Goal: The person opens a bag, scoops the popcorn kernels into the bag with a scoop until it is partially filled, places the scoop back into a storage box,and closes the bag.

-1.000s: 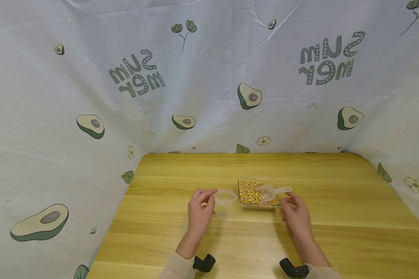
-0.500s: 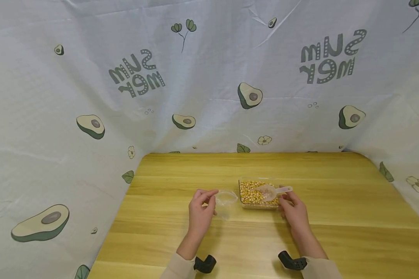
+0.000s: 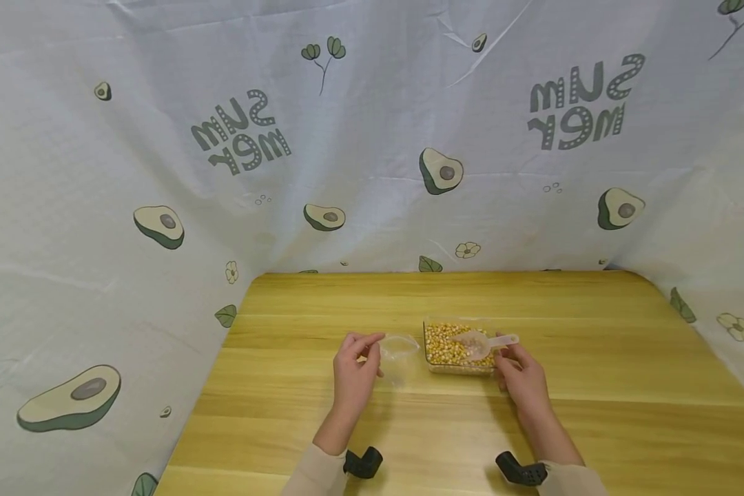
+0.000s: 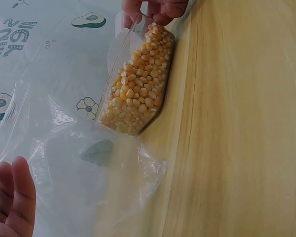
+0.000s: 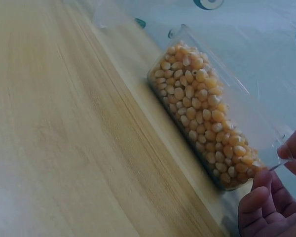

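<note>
Since a second ago, our right hand [image 3: 522, 377] has crept forward to the near right corner of the tray [image 3: 432, 361], while our left hand has barely shifted. Nearest to us, both forearms reach out over the desk [image 3: 595, 358] in pale sleeves, a dark wrist mount on each.

Our left hand [image 3: 353, 368] lies with thumb and forefinger pinching the rim of the clear plastic bag [image 3: 399, 350]; the other fingers curl loosely. From the left wrist, the bag [image 4: 84, 168] is thin, crumpled and see-through, lying on the desk just beside the tray's left end.

Our right hand has its fingertips at the handle of the scoop [image 3: 486, 342]. From the right wrist, thumb and fingers [image 5: 260, 197] close on a thin clear edge at the tray's corner; whether the hand truly grips the handle or only touches it, we cannot tell.

The scoop is translucent, its bowl resting on the kernels and its handle pointing right over the tray's rim.

The tray is a shallow clear box holding yellow corn kernels [image 5: 200, 111], packed nearly to its edges. It sits mid-desk, between our two hands.

Farthest off, a pale cloth [image 3: 372, 138] printed with avocados hangs behind and beside the desk.
</note>
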`<state>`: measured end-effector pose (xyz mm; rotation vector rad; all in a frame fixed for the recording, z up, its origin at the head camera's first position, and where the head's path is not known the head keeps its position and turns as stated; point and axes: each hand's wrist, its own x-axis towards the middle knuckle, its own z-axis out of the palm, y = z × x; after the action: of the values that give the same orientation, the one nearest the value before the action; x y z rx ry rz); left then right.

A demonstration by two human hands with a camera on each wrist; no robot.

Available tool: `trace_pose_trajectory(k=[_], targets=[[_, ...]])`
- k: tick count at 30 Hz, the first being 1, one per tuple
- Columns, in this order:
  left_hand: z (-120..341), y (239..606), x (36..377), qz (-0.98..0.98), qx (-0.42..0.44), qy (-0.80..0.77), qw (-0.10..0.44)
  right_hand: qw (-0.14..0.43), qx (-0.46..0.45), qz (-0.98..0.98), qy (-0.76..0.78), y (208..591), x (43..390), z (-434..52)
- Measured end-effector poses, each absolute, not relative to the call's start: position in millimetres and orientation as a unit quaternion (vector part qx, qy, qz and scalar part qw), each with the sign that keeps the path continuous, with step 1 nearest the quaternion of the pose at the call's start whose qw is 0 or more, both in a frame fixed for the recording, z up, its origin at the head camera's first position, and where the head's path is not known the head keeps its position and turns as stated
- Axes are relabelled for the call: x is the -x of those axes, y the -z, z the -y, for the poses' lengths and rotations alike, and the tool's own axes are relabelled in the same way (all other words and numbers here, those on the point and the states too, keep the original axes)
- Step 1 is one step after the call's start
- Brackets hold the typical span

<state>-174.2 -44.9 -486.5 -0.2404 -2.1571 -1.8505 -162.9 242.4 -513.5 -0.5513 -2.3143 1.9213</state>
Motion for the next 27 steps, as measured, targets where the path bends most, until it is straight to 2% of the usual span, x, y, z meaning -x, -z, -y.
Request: trace_pose_trajectory(k=[7, 14, 27], targets=[[41.5, 485.5, 184.7, 0.744, 0.08, 0.646, 0.15, 0.037, 0.181, 0.758, -0.625, 512.7, 157.7, -243.4], [34.1, 453.2, 177.9, 0.747, 0.046, 0.646, 0.146, 0.03, 0.183, 0.759, -0.624, 514.0, 153.5, -245.0], [32.9, 456.4, 179.9, 0.75, 0.046, 0.643, 0.146, 0.019, 0.176, 0.77, -0.612, 513.2, 147.2, -249.8]])
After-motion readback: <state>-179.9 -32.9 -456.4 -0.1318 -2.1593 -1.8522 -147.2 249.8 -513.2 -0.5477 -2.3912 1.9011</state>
